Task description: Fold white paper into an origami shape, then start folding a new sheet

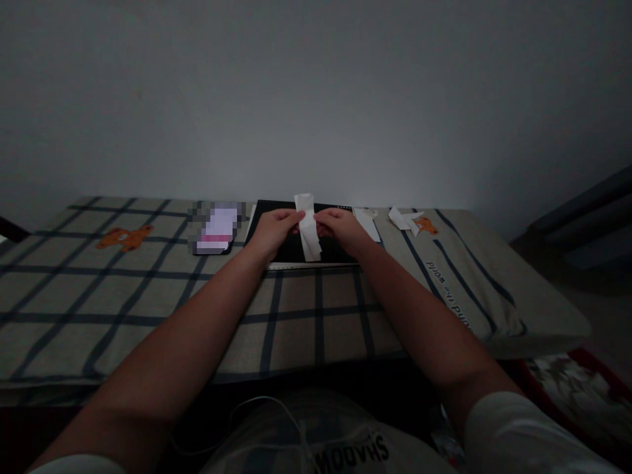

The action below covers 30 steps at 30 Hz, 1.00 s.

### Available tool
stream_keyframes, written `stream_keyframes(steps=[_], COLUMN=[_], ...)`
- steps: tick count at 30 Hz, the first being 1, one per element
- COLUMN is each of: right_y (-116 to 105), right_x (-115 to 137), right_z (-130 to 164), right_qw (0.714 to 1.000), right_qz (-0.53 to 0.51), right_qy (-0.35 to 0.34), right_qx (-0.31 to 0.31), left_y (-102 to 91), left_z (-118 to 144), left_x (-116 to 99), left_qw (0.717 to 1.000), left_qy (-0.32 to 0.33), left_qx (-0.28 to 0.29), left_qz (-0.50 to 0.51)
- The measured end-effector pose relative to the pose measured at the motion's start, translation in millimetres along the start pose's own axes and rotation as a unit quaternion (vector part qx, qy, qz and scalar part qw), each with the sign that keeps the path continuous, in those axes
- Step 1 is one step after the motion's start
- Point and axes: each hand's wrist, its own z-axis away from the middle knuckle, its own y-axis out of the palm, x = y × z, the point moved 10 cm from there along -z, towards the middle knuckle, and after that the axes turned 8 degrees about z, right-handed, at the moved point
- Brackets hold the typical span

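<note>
left hand (270,232): closed, pinching left edge of paper strip (308,227)
right hand (340,228): closed, pinching strip's right edge
strip: upright between both hands, touching fingertips, above black pad (291,253)
risk: thin paper likely tears or creases crooked if hands pull unevenly
nearby: paper scraps (405,219) well right of right hand; phone (217,229) left of left hand
</note>
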Motion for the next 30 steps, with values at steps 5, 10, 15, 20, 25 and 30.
stream_keyframes(steps=[5,10,15,20,25,30], right_y=[-5.7,-6.9,-4.3,-2.8,-1.7,-0.2], right_x=[6.7,5.2,6.5,5.2,3.5,1.4], right_z=[0.9,2.0,3.6,4.0,4.8,4.1], right_qw=[0.999,0.999,0.999,1.000,1.000,1.000], right_qz=[-0.010,0.030,0.025,0.004,-0.001,0.002], right_qy=[-0.018,-0.012,-0.020,-0.009,0.005,0.010], right_qx=[-0.028,-0.042,-0.033,-0.022,-0.023,-0.020], left_y=[9.3,6.9,4.6,5.2,5.3,1.2], left_z=[4.2,5.0,0.8,0.2,0.2,-1.3], left_x=[7.4,2.2,-1.3,0.1,1.7,5.3], left_qw=[0.999,0.999,0.999,0.999,0.999,0.999], left_qy=[-0.042,-0.032,-0.010,-0.014,-0.023,-0.029], left_qx=[0.034,0.020,0.021,0.026,0.021,0.006], left_qz=[0.007,0.020,0.025,0.036,0.032,0.033])
